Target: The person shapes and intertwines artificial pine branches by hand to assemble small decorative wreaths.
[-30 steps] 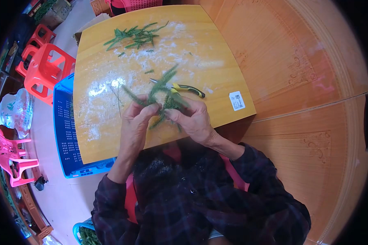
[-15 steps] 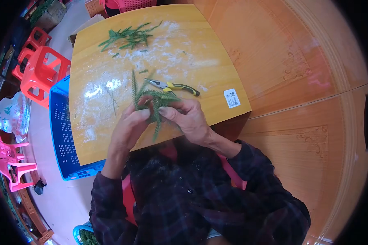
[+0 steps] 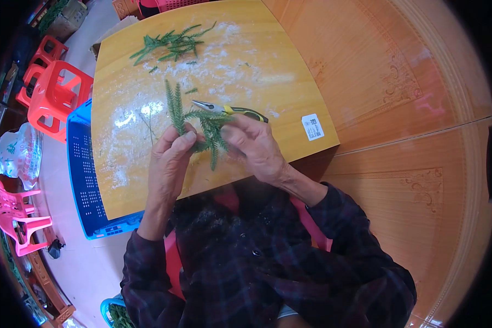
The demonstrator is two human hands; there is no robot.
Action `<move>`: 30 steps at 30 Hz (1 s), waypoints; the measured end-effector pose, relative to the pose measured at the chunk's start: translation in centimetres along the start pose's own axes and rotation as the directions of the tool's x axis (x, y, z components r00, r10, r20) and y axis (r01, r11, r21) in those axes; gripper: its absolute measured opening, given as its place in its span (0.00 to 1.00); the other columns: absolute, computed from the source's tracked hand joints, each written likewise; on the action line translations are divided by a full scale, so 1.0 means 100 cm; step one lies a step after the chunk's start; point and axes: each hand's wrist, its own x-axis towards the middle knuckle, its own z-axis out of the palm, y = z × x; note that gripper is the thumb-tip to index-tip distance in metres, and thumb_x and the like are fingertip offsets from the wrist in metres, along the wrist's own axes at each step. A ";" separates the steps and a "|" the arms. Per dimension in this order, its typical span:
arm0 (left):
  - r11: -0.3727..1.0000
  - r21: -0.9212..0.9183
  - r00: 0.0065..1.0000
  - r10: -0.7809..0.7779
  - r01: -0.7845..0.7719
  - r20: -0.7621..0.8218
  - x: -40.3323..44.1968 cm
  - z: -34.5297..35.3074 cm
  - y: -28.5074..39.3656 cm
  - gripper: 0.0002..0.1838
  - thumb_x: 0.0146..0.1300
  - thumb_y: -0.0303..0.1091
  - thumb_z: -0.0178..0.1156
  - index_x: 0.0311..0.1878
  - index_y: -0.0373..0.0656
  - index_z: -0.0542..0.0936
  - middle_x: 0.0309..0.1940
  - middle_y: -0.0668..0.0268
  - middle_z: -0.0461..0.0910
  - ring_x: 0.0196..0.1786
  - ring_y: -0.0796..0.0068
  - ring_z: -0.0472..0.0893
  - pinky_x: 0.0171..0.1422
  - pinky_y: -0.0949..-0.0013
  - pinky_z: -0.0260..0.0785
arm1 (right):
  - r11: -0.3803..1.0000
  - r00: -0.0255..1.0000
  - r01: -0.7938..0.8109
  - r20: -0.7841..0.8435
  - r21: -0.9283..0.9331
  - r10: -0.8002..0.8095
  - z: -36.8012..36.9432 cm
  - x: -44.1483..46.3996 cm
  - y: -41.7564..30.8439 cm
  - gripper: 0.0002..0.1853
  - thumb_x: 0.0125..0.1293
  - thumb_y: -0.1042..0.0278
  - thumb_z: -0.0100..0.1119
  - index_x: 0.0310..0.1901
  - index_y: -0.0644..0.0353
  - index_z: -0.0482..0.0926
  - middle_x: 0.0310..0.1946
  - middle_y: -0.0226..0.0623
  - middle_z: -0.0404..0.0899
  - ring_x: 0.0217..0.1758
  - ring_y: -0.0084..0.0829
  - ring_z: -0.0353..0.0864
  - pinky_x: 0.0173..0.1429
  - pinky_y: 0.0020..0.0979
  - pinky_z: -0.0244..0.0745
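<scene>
A green needled sprig [image 3: 211, 134], like a small artificial pine branch with several arms, is held up between my two hands over the near edge of the table. My left hand [image 3: 172, 156] pinches it at the left, with two arms standing upright above the thumb. On the right side, my right hand [image 3: 255, 145] has its thumb and fingers closed around the sprig's tips. Pliers [image 3: 229, 111] with yellow and black handles lie just beyond, partly behind the sprig. A pile of loose green sprigs [image 3: 172, 44] rests at the far side of the table.
White powder and small green scraps are scattered over the yellow table [image 3: 290, 60]. A white label [image 3: 312, 127] is at its right corner. A blue crate [image 3: 85, 175] stands against the left side. Red stools [image 3: 60, 98] and a pink chair [image 3: 19, 213] stand farther left.
The sprig's upright arms have turned more vertical and its lower arm has risen slightly. My right hand has shifted a little to the right, and its fingers have moved along the sprig.
</scene>
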 end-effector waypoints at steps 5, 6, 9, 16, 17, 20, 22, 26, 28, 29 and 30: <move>0.995 0.095 0.995 -0.020 0.011 0.096 -0.001 -0.002 -0.001 0.10 0.61 0.32 0.56 0.43 0.37 0.75 0.36 0.68 0.75 0.46 0.76 0.73 0.54 0.69 0.63 | 0.999 0.999 -0.043 -0.034 -0.021 0.042 -0.005 0.001 0.009 0.12 0.63 0.68 0.59 0.46 0.62 0.78 0.28 0.21 0.74 0.27 0.09 0.66 0.29 0.16 0.61; 0.998 0.058 0.994 -0.041 0.035 0.102 -0.001 -0.003 0.002 0.11 0.61 0.33 0.56 0.43 0.37 0.75 0.37 0.67 0.75 0.46 0.75 0.73 0.54 0.68 0.63 | 0.999 0.998 -0.045 -0.032 0.004 0.045 -0.006 0.002 0.013 0.12 0.63 0.68 0.59 0.46 0.63 0.78 0.27 0.21 0.74 0.27 0.10 0.66 0.29 0.16 0.61; 0.993 -0.091 0.990 -0.069 0.081 0.126 0.005 0.001 0.010 0.13 0.61 0.34 0.54 0.45 0.35 0.75 0.40 0.65 0.76 0.48 0.74 0.72 0.55 0.67 0.62 | 1.000 1.000 0.005 -0.026 -0.028 -0.005 -0.011 0.004 0.014 0.12 0.63 0.68 0.59 0.45 0.64 0.78 0.27 0.22 0.75 0.26 0.10 0.66 0.28 0.16 0.62; 1.000 0.001 0.995 -0.023 0.023 0.093 0.008 -0.012 0.011 0.14 0.62 0.37 0.54 0.46 0.37 0.72 0.36 0.63 0.76 0.47 0.70 0.73 0.55 0.66 0.62 | 0.996 0.997 0.067 0.028 -0.056 -0.065 -0.007 0.004 0.013 0.12 0.63 0.67 0.58 0.45 0.65 0.78 0.27 0.24 0.75 0.24 0.12 0.63 0.27 0.17 0.59; 0.997 -0.069 0.994 -0.020 0.028 0.108 0.009 -0.016 0.008 0.14 0.63 0.38 0.55 0.46 0.38 0.72 0.35 0.63 0.76 0.46 0.70 0.73 0.55 0.66 0.62 | 0.999 1.000 -0.002 0.029 0.046 0.000 -0.008 0.003 0.013 0.12 0.63 0.67 0.58 0.45 0.65 0.78 0.28 0.24 0.75 0.24 0.12 0.63 0.28 0.17 0.59; 0.978 -0.201 0.991 -0.034 0.059 0.126 0.008 -0.023 0.004 0.12 0.63 0.38 0.55 0.43 0.39 0.72 0.30 0.66 0.75 0.45 0.70 0.74 0.55 0.66 0.62 | 1.000 1.000 -0.008 0.024 0.025 0.008 -0.005 0.004 0.008 0.11 0.64 0.67 0.57 0.43 0.65 0.78 0.26 0.24 0.74 0.24 0.12 0.62 0.27 0.17 0.59; 0.978 -0.197 0.993 -0.041 0.063 0.114 0.009 -0.021 0.005 0.12 0.63 0.38 0.55 0.41 0.39 0.72 0.27 0.67 0.74 0.44 0.69 0.74 0.55 0.65 0.62 | 1.000 0.999 -0.017 0.032 0.018 0.017 -0.007 0.004 0.009 0.10 0.64 0.67 0.57 0.41 0.65 0.78 0.25 0.24 0.73 0.23 0.12 0.62 0.27 0.17 0.59; 0.981 -0.181 0.995 -0.058 0.071 0.076 0.008 -0.019 0.003 0.11 0.64 0.37 0.54 0.41 0.39 0.72 0.23 0.67 0.73 0.43 0.68 0.75 0.55 0.65 0.62 | 0.990 0.999 -0.031 0.026 0.135 0.028 -0.006 0.004 0.010 0.09 0.64 0.67 0.57 0.37 0.64 0.77 0.25 0.24 0.72 0.23 0.13 0.62 0.27 0.16 0.58; 0.980 -0.180 0.995 -0.073 0.084 0.066 0.007 -0.021 0.003 0.11 0.64 0.37 0.54 0.41 0.39 0.72 0.23 0.67 0.74 0.43 0.68 0.76 0.55 0.65 0.63 | 0.991 0.999 -0.023 0.052 0.128 0.017 -0.008 0.004 0.013 0.10 0.65 0.67 0.55 0.41 0.64 0.77 0.27 0.25 0.73 0.22 0.13 0.59 0.27 0.18 0.55; 0.980 -0.179 0.995 -0.081 0.090 0.059 0.007 -0.022 0.003 0.11 0.64 0.37 0.54 0.41 0.39 0.72 0.23 0.67 0.74 0.42 0.68 0.76 0.55 0.65 0.63 | 0.992 0.998 -0.021 0.065 0.126 0.012 -0.008 0.004 0.015 0.10 0.65 0.67 0.55 0.43 0.64 0.77 0.28 0.26 0.73 0.22 0.13 0.58 0.26 0.18 0.54; 0.981 -0.173 0.995 -0.073 0.083 0.062 0.007 -0.022 0.003 0.11 0.64 0.38 0.54 0.42 0.38 0.72 0.23 0.67 0.74 0.43 0.68 0.76 0.54 0.65 0.63 | 0.994 0.999 -0.029 0.049 0.108 0.023 -0.007 0.005 0.013 0.11 0.65 0.66 0.55 0.42 0.64 0.78 0.26 0.24 0.72 0.22 0.13 0.59 0.27 0.18 0.55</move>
